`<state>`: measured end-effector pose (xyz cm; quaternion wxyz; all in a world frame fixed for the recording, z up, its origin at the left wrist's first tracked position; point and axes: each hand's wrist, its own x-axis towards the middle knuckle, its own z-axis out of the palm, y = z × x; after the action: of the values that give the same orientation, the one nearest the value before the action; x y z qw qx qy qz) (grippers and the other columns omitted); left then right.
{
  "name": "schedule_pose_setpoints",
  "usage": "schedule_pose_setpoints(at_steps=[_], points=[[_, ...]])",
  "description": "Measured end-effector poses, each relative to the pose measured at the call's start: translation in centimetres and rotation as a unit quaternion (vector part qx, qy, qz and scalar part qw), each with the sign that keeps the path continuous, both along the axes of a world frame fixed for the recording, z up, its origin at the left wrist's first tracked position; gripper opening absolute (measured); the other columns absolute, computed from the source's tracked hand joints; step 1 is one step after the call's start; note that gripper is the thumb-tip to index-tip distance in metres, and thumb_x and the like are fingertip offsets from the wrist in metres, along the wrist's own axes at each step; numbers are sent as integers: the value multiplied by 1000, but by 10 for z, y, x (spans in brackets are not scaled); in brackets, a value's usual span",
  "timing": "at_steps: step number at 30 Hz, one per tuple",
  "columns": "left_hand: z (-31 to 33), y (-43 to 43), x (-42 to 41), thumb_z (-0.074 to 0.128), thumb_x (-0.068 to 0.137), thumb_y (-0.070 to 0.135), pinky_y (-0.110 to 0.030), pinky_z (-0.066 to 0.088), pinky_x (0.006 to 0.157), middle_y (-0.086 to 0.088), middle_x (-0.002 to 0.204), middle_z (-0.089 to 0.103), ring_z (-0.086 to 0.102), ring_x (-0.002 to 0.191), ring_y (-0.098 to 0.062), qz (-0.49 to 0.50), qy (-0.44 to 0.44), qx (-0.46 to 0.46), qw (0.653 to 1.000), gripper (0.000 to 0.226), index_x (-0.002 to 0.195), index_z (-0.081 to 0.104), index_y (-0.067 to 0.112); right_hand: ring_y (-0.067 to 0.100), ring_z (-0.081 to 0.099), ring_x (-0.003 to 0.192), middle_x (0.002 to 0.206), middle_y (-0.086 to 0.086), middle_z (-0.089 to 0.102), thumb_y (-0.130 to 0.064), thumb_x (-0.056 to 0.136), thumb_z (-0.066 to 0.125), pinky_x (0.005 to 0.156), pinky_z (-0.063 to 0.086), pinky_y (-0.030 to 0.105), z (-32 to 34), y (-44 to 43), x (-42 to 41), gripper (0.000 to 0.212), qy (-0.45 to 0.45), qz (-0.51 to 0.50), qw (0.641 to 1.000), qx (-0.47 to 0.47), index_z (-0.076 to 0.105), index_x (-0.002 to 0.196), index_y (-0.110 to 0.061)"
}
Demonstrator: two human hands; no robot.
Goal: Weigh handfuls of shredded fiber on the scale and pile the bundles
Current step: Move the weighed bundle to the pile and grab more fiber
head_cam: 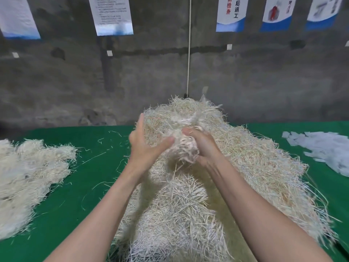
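A big heap of pale shredded fiber (245, 163) covers the middle and right of the green table (90, 178). Above its front part a blurred handful of fiber (181, 146) is held between both hands. My right hand (203, 146) grips the handful from the right, fingers curled into it. My left hand (146, 144) is at its left side with fingers straight up and the thumb pressing against the fiber. No scale is in view.
A second pile of fiber bundles (28, 176) lies at the left edge of the table. White paper slips (324, 148) are heaped at the far right. Loose strands litter the green cloth. A grey concrete wall with posters (111, 14) stands behind the table.
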<state>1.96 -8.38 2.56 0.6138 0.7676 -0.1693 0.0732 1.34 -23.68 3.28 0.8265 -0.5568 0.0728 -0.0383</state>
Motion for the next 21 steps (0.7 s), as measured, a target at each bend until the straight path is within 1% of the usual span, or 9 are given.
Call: schedule_pose_setpoints(at_steps=[2,5,7,9,12,14,15,18,21], points=[[-3,-16,-5,80,43,64,-48,30,109,-7,150,33,41,132,-22,-107,140,-52,983,122,146,19,42,20,66,96,112,8,59,-35,86,61,82,55,39,-3,28,-6,43,-7,66,997,-37,55,122,-11],[-12,-19,3,80,53,29,-44,51,93,-14,113,66,65,102,-25,-27,222,-139,965,58,109,67,20,23,42,126,125,4,51,-45,82,54,109,30,45,-7,44,-10,49,-55,102,993,-5,54,122,-17],[-20,-9,12,79,64,12,-34,54,85,-16,115,65,66,98,-24,59,204,-125,969,72,131,52,11,18,39,130,132,-6,46,-42,85,53,106,31,36,-13,36,-14,51,-99,93,989,-54,46,131,-19],[-20,6,20,75,72,3,-24,53,79,-16,126,58,63,103,-27,117,175,-132,969,83,144,34,13,5,40,124,129,-19,40,-37,90,56,98,38,28,-38,33,-23,50,-122,-31,963,-239,38,135,-26],[-13,29,26,73,71,6,-43,41,104,-11,143,42,49,123,-28,138,216,-214,943,77,140,39,4,-1,43,112,129,-12,39,-37,88,56,101,41,36,-95,35,-44,38,-256,-75,805,-531,39,122,-34],[-9,39,21,72,71,6,-42,44,102,-12,144,39,49,122,-29,133,238,-225,936,79,141,35,3,19,24,139,149,-2,27,-41,90,50,113,13,57,-136,25,-40,42,-265,28,581,-769,38,130,-35],[-8,44,19,72,71,4,-38,48,96,-12,144,39,53,117,-28,138,235,-222,936,81,143,33,4,24,4,144,155,-1,13,-37,92,49,112,-6,60,-145,11,-35,47,-211,57,507,-834,34,137,-36],[-2,62,8,70,70,-2,-42,38,105,-13,147,37,45,126,-30,156,212,-227,938,90,147,24,8,26,-6,145,159,3,-1,-22,96,43,111,-13,59,-166,-46,-27,59,-10,65,438,-897,18,148,-30],[2,84,1,68,72,-3,-46,29,112,-13,149,34,37,133,-31,169,198,-226,939,92,149,18,9,24,-4,146,159,5,-5,-14,95,36,113,-9,55,-188,-80,-34,62,76,89,429,-896,10,151,-22]])
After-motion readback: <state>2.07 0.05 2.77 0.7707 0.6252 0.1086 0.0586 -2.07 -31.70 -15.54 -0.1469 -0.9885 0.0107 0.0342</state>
